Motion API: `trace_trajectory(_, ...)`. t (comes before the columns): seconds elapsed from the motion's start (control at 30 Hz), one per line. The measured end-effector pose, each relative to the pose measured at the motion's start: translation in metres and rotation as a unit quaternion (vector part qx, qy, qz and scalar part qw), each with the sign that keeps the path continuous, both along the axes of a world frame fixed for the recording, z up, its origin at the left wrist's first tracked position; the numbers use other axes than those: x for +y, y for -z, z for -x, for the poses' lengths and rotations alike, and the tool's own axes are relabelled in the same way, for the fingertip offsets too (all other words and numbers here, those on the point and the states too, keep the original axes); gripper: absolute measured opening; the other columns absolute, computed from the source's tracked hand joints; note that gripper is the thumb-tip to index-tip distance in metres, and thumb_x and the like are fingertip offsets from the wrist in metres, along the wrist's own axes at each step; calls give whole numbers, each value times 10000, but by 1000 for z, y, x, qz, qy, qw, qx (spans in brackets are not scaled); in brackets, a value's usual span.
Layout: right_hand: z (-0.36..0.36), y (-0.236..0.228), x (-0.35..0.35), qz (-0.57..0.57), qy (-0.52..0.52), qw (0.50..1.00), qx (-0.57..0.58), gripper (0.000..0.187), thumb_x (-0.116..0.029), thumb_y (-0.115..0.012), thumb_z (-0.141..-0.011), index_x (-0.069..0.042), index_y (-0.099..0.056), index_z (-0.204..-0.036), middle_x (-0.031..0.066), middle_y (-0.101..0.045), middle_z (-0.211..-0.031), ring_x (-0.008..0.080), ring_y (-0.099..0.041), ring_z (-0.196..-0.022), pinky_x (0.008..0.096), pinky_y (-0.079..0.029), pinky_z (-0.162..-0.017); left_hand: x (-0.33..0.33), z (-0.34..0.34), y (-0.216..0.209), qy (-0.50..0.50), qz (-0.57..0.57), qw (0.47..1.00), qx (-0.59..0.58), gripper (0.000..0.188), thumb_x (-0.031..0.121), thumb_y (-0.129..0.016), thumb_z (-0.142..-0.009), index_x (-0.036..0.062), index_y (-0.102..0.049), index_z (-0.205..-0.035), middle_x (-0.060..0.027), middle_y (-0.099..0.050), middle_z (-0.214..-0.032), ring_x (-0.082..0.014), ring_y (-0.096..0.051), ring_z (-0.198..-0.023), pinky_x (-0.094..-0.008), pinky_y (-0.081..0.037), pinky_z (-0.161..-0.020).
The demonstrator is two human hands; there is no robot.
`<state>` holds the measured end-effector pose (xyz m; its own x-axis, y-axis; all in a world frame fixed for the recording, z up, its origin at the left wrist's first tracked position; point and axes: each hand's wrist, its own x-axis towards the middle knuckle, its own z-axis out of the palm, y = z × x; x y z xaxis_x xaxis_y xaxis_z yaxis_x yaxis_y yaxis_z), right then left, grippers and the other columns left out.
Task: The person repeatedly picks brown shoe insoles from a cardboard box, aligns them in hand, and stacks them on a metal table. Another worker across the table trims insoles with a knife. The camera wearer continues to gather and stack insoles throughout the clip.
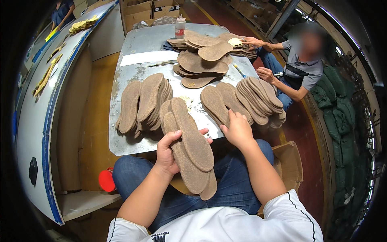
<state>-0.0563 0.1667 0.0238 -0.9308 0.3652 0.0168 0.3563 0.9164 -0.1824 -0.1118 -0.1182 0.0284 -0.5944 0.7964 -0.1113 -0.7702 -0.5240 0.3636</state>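
My left hand (168, 151) is closed around several brown, speckled shoe insoles (192, 135). They lie fanned over one another above my lap, their upper ends near the table's front edge. At the table's right front, my right hand (240, 131) has its thumb and fingers closed on the edge of an insole (214, 103) in a leaning row. Its fingertips are partly hidden. Just beyond it, more insoles (258, 99) stand stacked to the right.
Left stacks of insoles (149, 97) rest on the metal table (121, 143). Farther back are insole piles (201, 64), a clear bottle (179, 27) and a brush (240, 71). A person (300, 60) sits at the right, one hand at the far pile. A white bench (52, 97) runs along the left.
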Motion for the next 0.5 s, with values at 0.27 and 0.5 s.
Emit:
trace_trajectory(0.27, -10, -99, -32, 50, -262, 930, 251, 637, -50, -839, -933, -115, -733, -1558, 190, -652, -1608, 446, -606, -1486, 557, -524, -1239, -2, 0, -2, 120, -63, 990, -34, 834, 415, -620, -1111, -85, -409, -1746, -417, -581, -1670, -595, -657, -1482, -701, -608, -1187)
trace_trajectory(0.5, 11, -115, -34, 31, -433, 878, 203, 615, -29, -862, -852, -186, -801, -1444, 84, -697, -1606, 390, -627, -1517, 562, -509, -1267, 0, -5, 0, 198, -75, 977, -35, 855, 359, -703, -1075, -23, -395, -1775, -480, -577, -1628, -681, -652, -1439, -701, -624, -1161)
